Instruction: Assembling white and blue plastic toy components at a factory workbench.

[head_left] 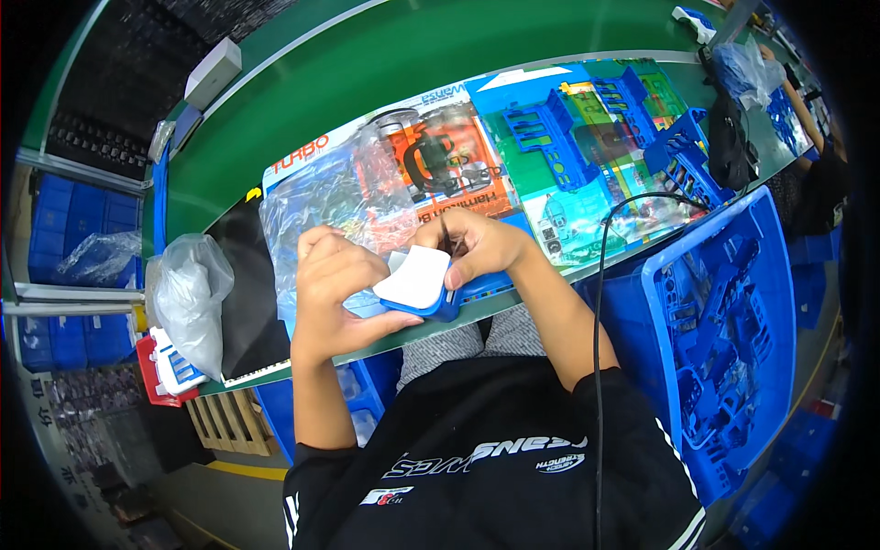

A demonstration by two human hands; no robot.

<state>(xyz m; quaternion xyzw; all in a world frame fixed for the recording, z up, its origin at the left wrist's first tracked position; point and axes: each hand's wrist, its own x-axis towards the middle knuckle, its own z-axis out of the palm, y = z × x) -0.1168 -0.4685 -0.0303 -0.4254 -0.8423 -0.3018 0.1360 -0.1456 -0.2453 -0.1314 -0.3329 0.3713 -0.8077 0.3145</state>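
Observation:
Just above the table's near edge, a blue plastic part (442, 310) with a curved white face (418, 277) is held between my hands. My left hand (332, 280) grips it from the left, its thumb stretched along the lower edge and the other fingers curled. My right hand (486, 246) is closed at the part's right side, pinching a thin dark tool (445, 236) whose exact kind I cannot make out. A narrow tip shows below the right thumb, against the part's side. The right fingertips are partly hidden.
Clear plastic film (325, 202) covers printed sheets on the green table (367, 60). Blue plastic frames (555, 137) lie at the right. A blue bin (655, 302) holds several more. A black cable (600, 302) hangs beside my right arm. A white bag (191, 298) sits left.

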